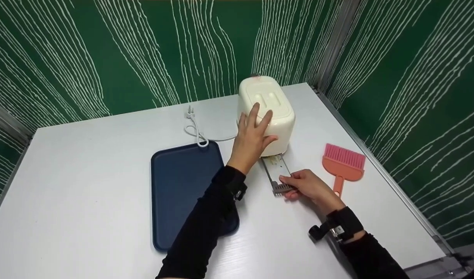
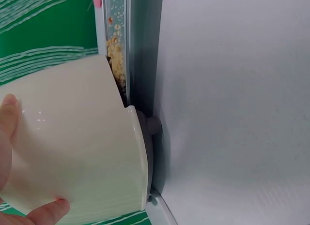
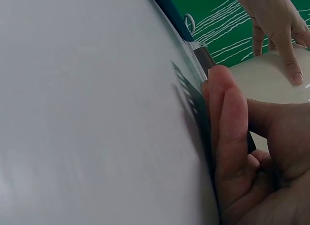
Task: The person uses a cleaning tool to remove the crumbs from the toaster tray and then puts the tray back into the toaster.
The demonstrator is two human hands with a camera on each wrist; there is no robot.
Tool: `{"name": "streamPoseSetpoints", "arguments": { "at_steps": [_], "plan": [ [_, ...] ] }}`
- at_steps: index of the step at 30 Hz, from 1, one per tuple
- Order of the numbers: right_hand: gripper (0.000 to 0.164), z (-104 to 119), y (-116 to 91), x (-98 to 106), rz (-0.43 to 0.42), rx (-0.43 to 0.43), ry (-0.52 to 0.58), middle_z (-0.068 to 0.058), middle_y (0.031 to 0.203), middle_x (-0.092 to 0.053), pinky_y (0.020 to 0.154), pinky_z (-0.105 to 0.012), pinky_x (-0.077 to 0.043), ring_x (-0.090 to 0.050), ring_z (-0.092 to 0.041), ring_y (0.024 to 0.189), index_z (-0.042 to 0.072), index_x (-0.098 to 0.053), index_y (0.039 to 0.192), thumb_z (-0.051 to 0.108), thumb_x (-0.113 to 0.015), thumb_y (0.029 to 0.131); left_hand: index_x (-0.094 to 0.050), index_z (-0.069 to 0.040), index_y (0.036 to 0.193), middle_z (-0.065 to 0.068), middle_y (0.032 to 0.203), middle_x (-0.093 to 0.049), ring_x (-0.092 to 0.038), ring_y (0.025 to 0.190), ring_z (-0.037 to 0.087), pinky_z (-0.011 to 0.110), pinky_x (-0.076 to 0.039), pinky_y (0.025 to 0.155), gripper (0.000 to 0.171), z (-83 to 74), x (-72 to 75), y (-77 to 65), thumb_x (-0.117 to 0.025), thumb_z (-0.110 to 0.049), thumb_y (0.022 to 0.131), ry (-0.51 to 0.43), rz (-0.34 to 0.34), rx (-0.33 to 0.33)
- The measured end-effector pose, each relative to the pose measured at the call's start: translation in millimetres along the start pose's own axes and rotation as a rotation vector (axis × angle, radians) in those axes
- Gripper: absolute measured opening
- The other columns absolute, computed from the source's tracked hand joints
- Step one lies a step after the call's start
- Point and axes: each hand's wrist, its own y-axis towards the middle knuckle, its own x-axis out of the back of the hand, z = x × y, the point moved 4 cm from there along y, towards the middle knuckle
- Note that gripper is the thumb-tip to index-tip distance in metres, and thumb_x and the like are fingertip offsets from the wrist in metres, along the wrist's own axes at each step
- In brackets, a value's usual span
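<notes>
My right hand (image 1: 309,187) is pinching the probably light, stiff crumb tray (image 1: 275,169) by its handle (image 1: 282,188). My spread left hand (image 1: 250,138) is touching the toaster (image 1: 284,133).

A plain black left sleeve (image 1: 196,232) and a plain black right sleeve (image 1: 370,257), both long, are worn. At the end of the left sleeve a wide black band (image 1: 224,177) is fastened, with a small black mount (image 1: 241,192) on its side. Beyond the right sleeve a similar black strap (image 1: 348,221) is worn, to which a silver metal piece (image 1: 337,231) and a rounded black knob (image 1: 316,233) are attached. The left hand (image 1: 249,142) and the right hand (image 1: 312,188) are bare.
</notes>
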Motion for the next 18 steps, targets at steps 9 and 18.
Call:
{"name": "streamPoseSetpoints", "arguments": {
  "at_steps": [9, 18],
  "plan": [
    [0.036, -3, -4, 0, -0.020, -0.010, -0.033, -0.004, 0.070, -0.072, 0.051, -0.019, -0.051, -0.068, -0.008, 0.058, -0.002, -0.062, 0.095, 0.035, -0.066, 0.097, -0.045, -0.025, 0.150, 0.014, 0.162, -0.029, -0.039, 0.139, 0.050, 0.051, -0.049, 0.107, 0.070, 0.4, -0.5, 1.5, -0.061, -0.055, 0.089, 0.006, 0.006, 0.005],
    [0.035, -5, -12, -1, -0.008, 0.002, 0.014, -0.004, 0.073, -0.072, 0.053, -0.019, -0.053, -0.068, -0.008, 0.057, -0.002, -0.061, 0.095, 0.032, -0.066, 0.097, -0.042, -0.028, 0.152, 0.011, 0.163, -0.026, -0.037, 0.142, 0.046, 0.047, -0.050, 0.106, 0.071, -0.1, -1.5, 2.1, -0.060, -0.057, 0.089, 0.027, 0.046, 0.034]
  ]
}}
